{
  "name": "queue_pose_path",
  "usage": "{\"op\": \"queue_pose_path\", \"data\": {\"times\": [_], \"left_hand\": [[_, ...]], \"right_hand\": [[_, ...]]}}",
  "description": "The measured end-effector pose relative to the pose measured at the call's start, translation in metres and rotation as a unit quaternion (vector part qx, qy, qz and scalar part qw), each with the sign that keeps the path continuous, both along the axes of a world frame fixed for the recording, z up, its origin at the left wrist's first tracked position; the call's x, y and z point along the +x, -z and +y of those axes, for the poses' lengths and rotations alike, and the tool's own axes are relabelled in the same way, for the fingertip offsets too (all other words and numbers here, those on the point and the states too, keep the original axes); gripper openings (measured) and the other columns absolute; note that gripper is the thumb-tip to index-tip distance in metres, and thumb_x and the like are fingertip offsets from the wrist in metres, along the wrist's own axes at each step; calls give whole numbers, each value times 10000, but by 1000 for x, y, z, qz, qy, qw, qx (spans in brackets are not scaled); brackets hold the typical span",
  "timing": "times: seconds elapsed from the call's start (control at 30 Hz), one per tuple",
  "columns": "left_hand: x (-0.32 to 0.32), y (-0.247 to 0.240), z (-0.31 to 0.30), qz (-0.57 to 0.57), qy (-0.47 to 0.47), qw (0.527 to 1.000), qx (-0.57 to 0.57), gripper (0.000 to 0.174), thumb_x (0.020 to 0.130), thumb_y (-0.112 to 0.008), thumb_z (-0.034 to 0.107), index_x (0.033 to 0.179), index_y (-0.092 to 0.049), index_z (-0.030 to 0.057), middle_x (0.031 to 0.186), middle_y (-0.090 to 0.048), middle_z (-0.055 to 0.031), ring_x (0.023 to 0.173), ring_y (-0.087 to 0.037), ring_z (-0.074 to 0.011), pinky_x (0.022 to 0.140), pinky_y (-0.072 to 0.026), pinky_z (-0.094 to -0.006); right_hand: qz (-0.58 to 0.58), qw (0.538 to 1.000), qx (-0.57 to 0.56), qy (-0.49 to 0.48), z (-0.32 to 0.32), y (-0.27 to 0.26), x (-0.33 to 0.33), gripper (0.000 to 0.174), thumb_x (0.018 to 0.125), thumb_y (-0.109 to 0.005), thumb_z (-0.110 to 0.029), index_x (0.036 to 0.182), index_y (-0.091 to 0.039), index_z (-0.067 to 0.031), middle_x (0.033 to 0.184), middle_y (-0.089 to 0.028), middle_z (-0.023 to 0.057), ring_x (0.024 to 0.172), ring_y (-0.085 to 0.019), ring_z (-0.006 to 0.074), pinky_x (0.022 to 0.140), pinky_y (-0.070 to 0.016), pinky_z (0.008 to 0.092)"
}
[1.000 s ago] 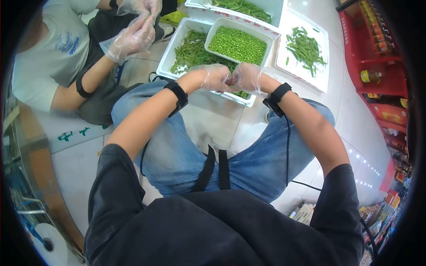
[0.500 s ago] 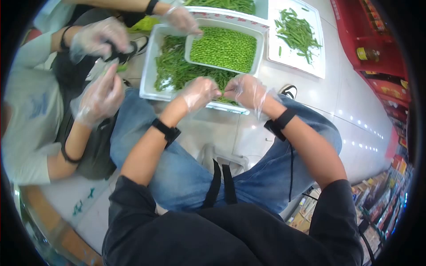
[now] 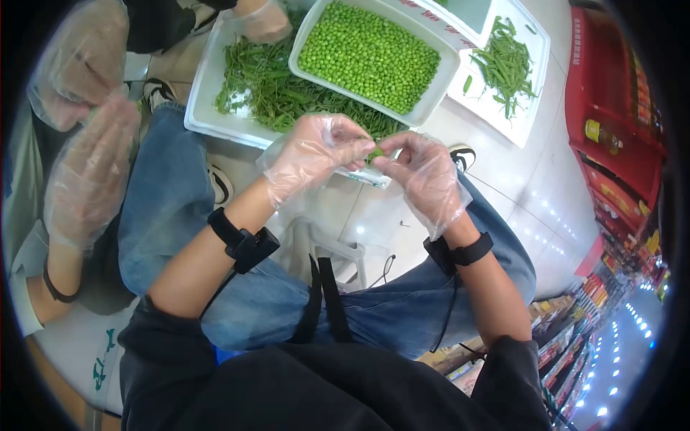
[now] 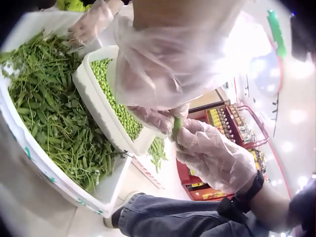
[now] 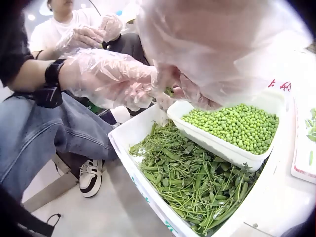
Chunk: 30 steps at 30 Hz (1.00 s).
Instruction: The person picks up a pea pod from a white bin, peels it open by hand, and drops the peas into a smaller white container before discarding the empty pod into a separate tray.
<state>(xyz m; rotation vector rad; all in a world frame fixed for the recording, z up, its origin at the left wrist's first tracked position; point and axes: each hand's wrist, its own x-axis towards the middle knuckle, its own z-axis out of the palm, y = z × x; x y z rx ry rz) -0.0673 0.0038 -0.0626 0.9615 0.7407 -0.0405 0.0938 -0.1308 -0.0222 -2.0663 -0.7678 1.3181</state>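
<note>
Both hands wear clear plastic gloves and meet over the near edge of a white foam box (image 3: 198, 97). My left hand (image 3: 309, 154) pinches a green pea pod (image 3: 374, 153) between thumb and fingers. From the other side, the thumb and fingers of my right hand (image 3: 425, 176) pinch the same pod. In the left wrist view the pod (image 4: 176, 127) shows as a short green piece between the gloved fingertips. Under and beyond the hands, the box holds a heap of pods and stems (image 5: 187, 177). A white tub (image 5: 217, 143) of shelled peas (image 3: 366, 57) rests over part of the heap.
At left are another person's gloved hands (image 3: 90, 169), held close together. One more gloved hand (image 3: 266, 23) reaches over the box's far side. A white tray (image 3: 474, 108) with loose pods (image 3: 503, 68) lies at right, near a red shelf (image 3: 614, 93). My knees flank a plastic stool (image 3: 348, 251).
The head view has shifted and my hands appear larger. A green pod now shows between my fingertips. The far gloved hand has gone from the tub's rim to above the heap.
</note>
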Motion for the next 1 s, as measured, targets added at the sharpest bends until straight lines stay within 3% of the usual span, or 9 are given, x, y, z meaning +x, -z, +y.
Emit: {"op": "queue_pose_path", "data": {"times": [0.03,0.13,0.47,0.77,0.83,1.0], "left_hand": [[-1,0,-2,1,-18,999,-38,233,940,-763,172,1058,-693,-16,934,-712,-62,825,-671,-108,776,-561,-259],[-4,3,-11,15,-44,996,-73,223,932,-772,164,1050,-692,-7,921,-705,-55,819,-658,-104,780,-551,-257],[-8,12,-14,-30,-68,996,-51,235,908,-803,206,1015,-708,21,935,-692,-26,841,-621,-90,795,-519,-254],[-4,4,-15,10,-23,997,69,281,900,-807,215,1065,-715,7,1018,-702,-22,950,-628,-89,859,-513,-254],[-3,12,-18,-22,-45,997,50,262,916,-787,186,1084,-714,-2,1083,-715,-38,1005,-640,-101,910,-522,-266],[-3,13,-17,-42,-63,997,18,256,933,-761,153,1120,-712,-14,1127,-722,-66,1067,-661,-125,961,-528,-280]], "right_hand": [[6,999,24,30,0,0,-1,214,820,-820,-136,974,-718,-26,766,-633,8,659,-518,83,616,-462,269],[-31,999,5,-6,-1,0,-4,212,826,-814,-131,981,-715,-26,769,-647,5,644,-512,86,609,-467,276],[-13,1000,25,1,-3,6,-6,196,842,-807,-139,971,-703,-34,666,-523,-27,609,-458,70,547,-387,266],[53,995,41,77,-3,9,-10,213,840,-812,-149,964,-705,-13,683,-552,-19,617,-475,66,563,-412,259],[-47,998,44,26,-2,8,-11,234,829,-817,-163,973,-709,-14,676,-570,-6,616,-505,78,574,-436,266],[-83,994,63,20,-5,11,-14,222,814,-819,-176,916,-711,-11,657,-598,34,603,-549,109,578,-465,296]]}}
